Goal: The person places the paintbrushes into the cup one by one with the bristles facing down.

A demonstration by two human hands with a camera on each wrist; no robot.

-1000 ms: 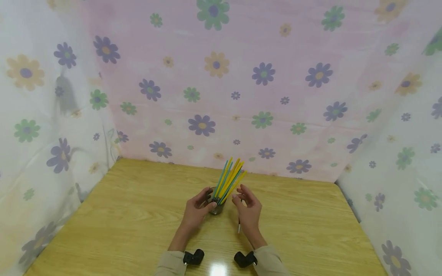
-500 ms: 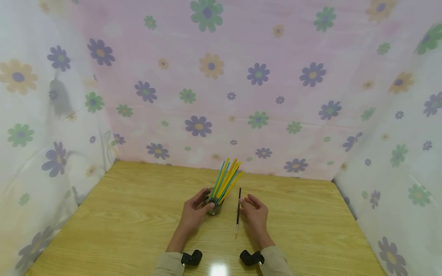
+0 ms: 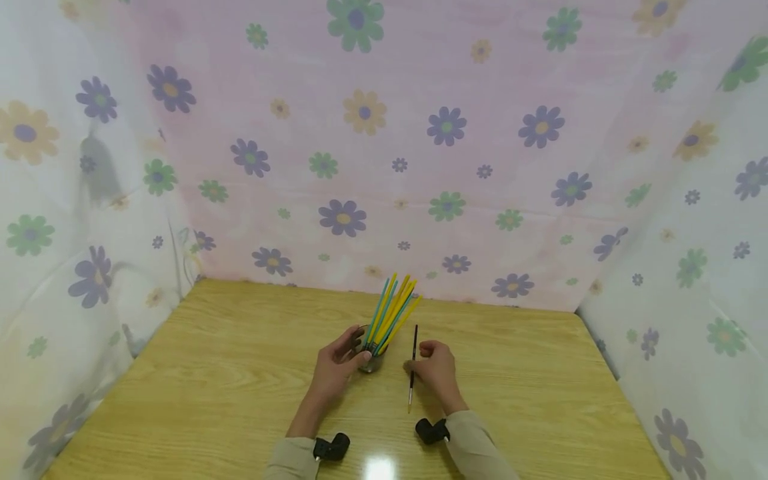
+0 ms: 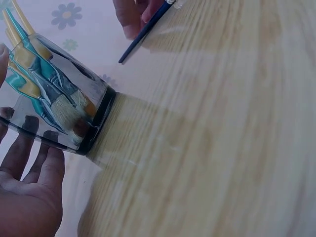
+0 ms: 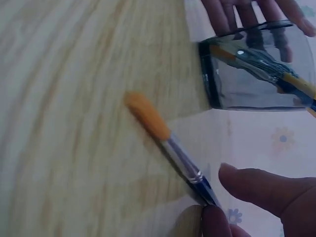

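Observation:
My left hand (image 3: 333,370) holds a clear glass (image 3: 371,363) by its side, fingers round the far wall and thumb near the rim. Inside lean several paintbrushes (image 3: 393,317) with yellow and teal handles, bristles down, as the left wrist view shows through the glass (image 4: 101,106). To the right of it a single dark-handled paintbrush (image 3: 411,387) lies on the table, its orange bristles (image 5: 148,116) towards me. My right hand (image 3: 438,373) is at its handle. In the right wrist view one fingertip (image 5: 215,221) touches the handle, while the thumb (image 5: 261,190) stands apart from it.
The wooden table (image 3: 240,373) extends to both sides of the hands. Flower-printed cloth (image 3: 384,167) hangs behind it and at both sides. A black wrist camera (image 3: 331,447) sits on each wrist.
One second ago my right hand was close to the glass, with the dark paintbrush beside it. The brush now lies further from the glass; the right hand has shifted over its handle. The left hand keeps its grip.

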